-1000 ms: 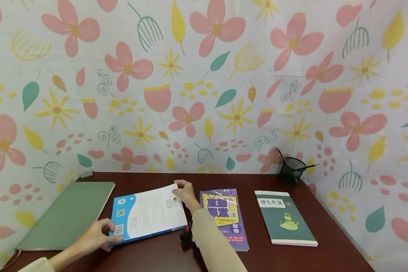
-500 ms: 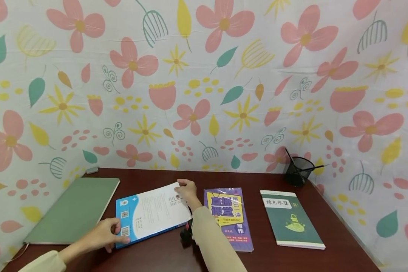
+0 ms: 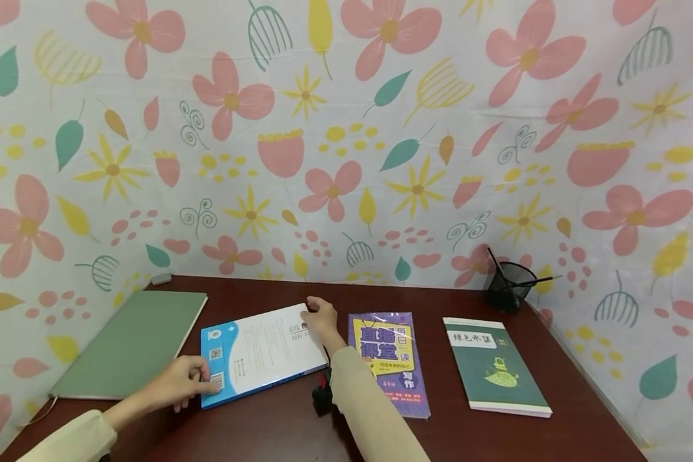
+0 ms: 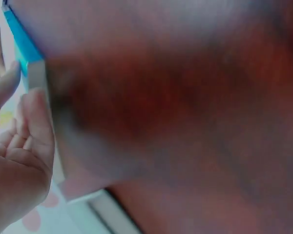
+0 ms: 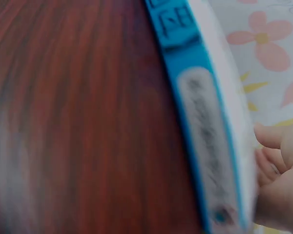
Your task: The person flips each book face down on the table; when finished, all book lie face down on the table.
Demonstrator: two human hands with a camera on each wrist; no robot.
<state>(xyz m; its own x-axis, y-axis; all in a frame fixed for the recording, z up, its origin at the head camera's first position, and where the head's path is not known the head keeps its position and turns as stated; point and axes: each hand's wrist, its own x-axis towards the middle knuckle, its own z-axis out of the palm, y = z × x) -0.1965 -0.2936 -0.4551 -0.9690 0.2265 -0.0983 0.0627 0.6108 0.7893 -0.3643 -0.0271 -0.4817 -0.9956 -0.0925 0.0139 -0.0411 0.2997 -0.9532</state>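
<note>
A blue and white book lies on the dark red table with its back cover, barcode and QR code facing up. At its near left corner, my left hand grips the edge, thumb over the cover. My right hand holds the far right corner, its fingertips partly hidden. The right wrist view shows the blue book spine with blurred lettering and the right hand beyond it. In the left wrist view, the left hand is by the book's blue edge.
Left of the book lies a large green notebook. To the right are a purple book and a dark green book. A black mesh pen holder stands at the back right, against the flowered curtain.
The head view has shifted slightly, so the whole table appears a little farther right and higher. Both hands stay on the same corners of the book, which shows no clear movement.
</note>
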